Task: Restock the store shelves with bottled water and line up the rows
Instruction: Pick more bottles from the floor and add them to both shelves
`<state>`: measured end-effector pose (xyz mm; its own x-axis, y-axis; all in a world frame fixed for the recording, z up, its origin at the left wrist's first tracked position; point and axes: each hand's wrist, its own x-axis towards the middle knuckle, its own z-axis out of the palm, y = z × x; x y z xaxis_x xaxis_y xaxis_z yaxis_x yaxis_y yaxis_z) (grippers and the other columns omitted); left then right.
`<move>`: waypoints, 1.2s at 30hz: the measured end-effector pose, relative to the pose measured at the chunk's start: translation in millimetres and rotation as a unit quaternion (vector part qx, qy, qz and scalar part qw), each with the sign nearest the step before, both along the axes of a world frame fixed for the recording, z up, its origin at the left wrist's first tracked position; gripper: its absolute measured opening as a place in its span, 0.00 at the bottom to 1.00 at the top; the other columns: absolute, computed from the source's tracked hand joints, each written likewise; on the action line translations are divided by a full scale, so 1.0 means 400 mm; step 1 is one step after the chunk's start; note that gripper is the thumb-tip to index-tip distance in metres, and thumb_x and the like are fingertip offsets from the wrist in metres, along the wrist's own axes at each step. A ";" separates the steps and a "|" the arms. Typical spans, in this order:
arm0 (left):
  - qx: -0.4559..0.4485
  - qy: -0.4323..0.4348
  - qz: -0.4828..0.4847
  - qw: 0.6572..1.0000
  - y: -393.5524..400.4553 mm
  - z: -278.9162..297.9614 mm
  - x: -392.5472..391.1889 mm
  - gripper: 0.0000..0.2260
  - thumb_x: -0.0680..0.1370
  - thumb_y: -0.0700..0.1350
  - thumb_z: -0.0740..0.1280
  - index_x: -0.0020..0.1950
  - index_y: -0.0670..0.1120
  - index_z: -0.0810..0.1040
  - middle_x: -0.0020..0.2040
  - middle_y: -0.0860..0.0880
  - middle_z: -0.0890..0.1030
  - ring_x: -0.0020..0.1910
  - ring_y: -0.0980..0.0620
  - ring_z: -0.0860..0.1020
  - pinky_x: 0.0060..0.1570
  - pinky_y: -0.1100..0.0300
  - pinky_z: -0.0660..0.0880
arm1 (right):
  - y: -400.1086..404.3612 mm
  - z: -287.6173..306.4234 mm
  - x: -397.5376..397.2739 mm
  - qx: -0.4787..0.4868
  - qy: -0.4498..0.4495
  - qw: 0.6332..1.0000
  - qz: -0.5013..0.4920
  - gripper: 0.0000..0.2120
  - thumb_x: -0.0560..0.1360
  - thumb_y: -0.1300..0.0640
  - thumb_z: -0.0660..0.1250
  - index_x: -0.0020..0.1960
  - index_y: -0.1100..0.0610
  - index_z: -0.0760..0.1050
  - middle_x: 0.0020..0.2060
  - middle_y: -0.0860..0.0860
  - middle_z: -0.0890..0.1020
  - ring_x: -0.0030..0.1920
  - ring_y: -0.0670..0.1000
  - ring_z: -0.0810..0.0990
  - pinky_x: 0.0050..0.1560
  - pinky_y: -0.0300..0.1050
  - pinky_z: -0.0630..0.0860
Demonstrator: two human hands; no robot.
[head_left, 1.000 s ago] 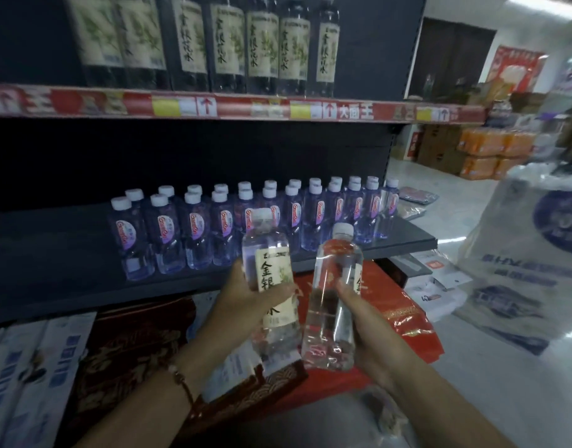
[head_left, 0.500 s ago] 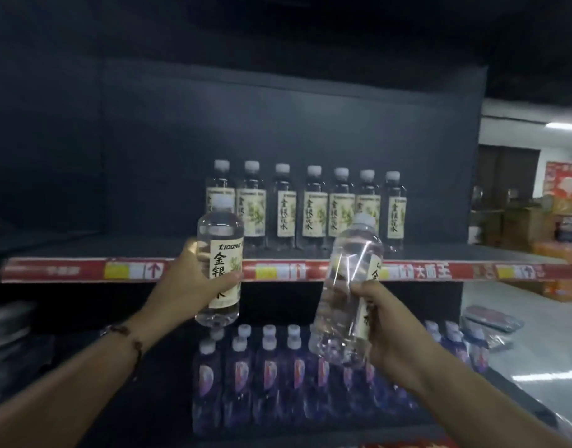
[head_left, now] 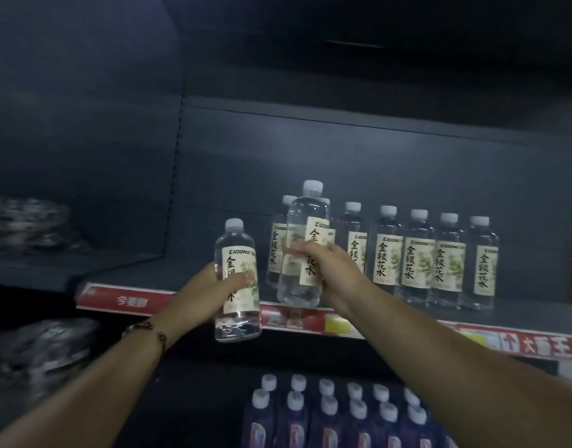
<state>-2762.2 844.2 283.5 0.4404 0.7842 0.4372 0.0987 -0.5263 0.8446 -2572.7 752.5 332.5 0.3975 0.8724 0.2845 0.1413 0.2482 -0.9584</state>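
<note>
— What is the left hand [head_left: 213, 286] doing?
— It is gripping a clear labelled bottle [head_left: 237, 279] upright, fingers wrapping its middle, just in front of the shelf edge [head_left: 123, 300].
— And the right hand [head_left: 323, 266]?
— It is curling around a second bottle [head_left: 305, 240], holding it above the shelf at the left end of the standing row [head_left: 417, 257].
— Anything below?
— Purple-labelled bottles [head_left: 339, 415] are standing in rows on the lower shelf.

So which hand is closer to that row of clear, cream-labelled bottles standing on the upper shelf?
The right hand: it holds its bottle right in front of the row of clear, cream-labelled bottles. The left hand grips another bottle lower, left of the row.
</note>
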 end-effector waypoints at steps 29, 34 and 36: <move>0.063 -0.071 0.025 0.995 -0.144 0.033 0.053 0.18 0.73 0.54 0.76 0.57 0.55 0.72 0.49 0.55 0.86 0.42 0.62 0.85 0.42 0.62 0.79 | -0.183 -0.130 -0.142 0.035 -0.245 0.968 0.047 0.23 0.72 0.61 0.74 0.58 0.40 0.69 0.46 0.39 0.85 0.45 0.36 0.83 0.43 0.30 0.77; 0.114 0.020 -0.057 0.992 -0.213 0.069 0.085 0.14 0.82 0.62 0.59 0.63 0.57 0.70 0.55 0.58 0.84 0.51 0.63 0.83 0.43 0.70 0.75 | -0.205 -0.101 -0.062 0.009 -0.266 0.963 -0.042 0.23 0.66 0.54 0.79 0.56 0.46 0.74 0.47 0.45 0.86 0.46 0.42 0.85 0.52 0.48 0.83; 0.186 0.087 -0.040 0.978 -0.201 0.057 0.087 0.19 0.84 0.63 0.50 0.72 0.60 0.65 0.68 0.61 0.76 0.63 0.63 0.76 0.56 0.65 0.73 | -0.206 -0.097 -0.024 0.003 -0.272 0.960 -0.066 0.22 0.65 0.53 0.79 0.55 0.44 0.74 0.46 0.46 0.85 0.45 0.44 0.84 0.51 0.49 0.83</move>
<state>-2727.6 763.8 306.3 0.5867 0.5458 0.5983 0.1696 -0.8052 0.5682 -2582.5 669.9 293.8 0.2956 0.8226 0.4857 0.6512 0.1986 -0.7325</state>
